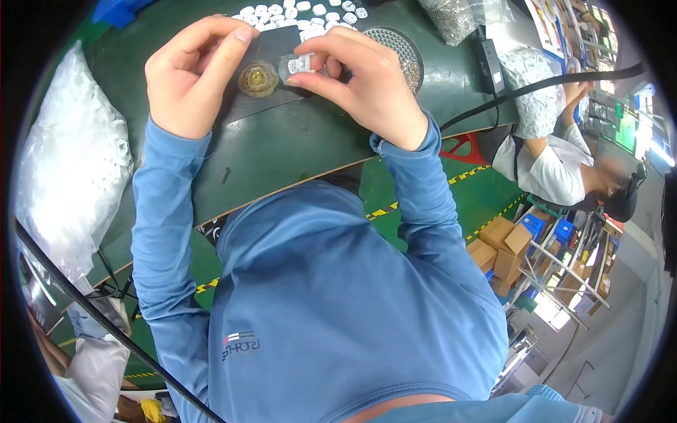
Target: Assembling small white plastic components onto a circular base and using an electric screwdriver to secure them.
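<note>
My right hand (377,84) pinches a small white-and-grey plastic part (296,65) between thumb and forefinger, just above the bench. Left of it, my left hand (185,81) is closed with thumb and forefinger together; anything between those fingertips is too small or hidden to make out. Between the hands sits a small round translucent dish (258,79) with something yellowish in it, on a dark mat (271,46). Many loose white plastic pieces (310,15) lie beyond my hands. A round dimpled tray (402,49) with small metal bits stands behind my right hand.
A big clear plastic bag (74,162) fills the bench's left side. At the far right are a bag of small metal parts (451,20), a black power strip (488,65) and a bag of white pieces (532,88). A co-worker (553,169) sits to the right; a black cable (543,90) crosses there.
</note>
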Demonstrator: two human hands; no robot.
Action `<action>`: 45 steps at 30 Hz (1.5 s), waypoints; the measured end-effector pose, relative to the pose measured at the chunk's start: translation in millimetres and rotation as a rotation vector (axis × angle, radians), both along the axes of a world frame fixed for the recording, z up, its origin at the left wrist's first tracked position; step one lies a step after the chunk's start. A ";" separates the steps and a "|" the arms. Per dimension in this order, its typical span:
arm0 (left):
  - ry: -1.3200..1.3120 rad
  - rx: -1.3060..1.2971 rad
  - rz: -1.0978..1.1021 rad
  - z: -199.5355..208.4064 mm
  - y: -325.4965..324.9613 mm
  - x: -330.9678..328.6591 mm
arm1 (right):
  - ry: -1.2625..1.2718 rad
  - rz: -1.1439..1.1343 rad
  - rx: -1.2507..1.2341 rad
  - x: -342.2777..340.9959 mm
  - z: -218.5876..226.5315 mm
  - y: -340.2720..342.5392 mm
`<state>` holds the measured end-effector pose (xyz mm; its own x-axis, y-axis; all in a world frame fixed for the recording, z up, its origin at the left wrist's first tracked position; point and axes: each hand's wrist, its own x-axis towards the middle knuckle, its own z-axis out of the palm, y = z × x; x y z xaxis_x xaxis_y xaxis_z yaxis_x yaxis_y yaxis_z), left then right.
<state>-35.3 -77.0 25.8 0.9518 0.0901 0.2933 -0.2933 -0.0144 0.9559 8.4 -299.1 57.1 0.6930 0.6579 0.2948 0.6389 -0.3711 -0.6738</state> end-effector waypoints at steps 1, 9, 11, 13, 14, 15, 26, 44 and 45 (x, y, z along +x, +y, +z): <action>-0.004 -0.010 -0.007 0.1 -0.9 0.0 | 0.003 0.004 0.000 1.4 -0.5 0.9; 0.035 0.037 -0.012 -8.2 3.8 -1.4 | -0.079 0.074 -0.061 12.4 -6.4 4.4; 0.041 0.064 -0.009 -12.4 5.3 -0.1 | -0.087 0.085 -0.069 13.4 -4.9 4.6; -0.041 0.105 0.002 -12.1 1.3 0.7 | -0.094 0.097 -0.078 14.1 -5.0 5.4; -0.040 0.104 0.002 -12.3 1.7 0.0 | -0.096 0.106 -0.097 14.4 -4.9 5.5; -0.022 0.129 -0.015 -12.1 2.6 -0.5 | -0.099 0.112 -0.117 14.4 -4.9 5.4; -0.330 0.470 -0.029 5.5 -23.3 1.7 | -1.023 -0.074 0.815 -63.4 23.8 -117.7; -0.321 0.727 0.052 -8.7 -25.5 0.4 | 0.058 0.032 0.818 50.3 43.8 1.0; -0.312 0.723 0.046 -8.8 -27.8 0.6 | 0.637 -0.321 1.260 28.9 77.1 19.5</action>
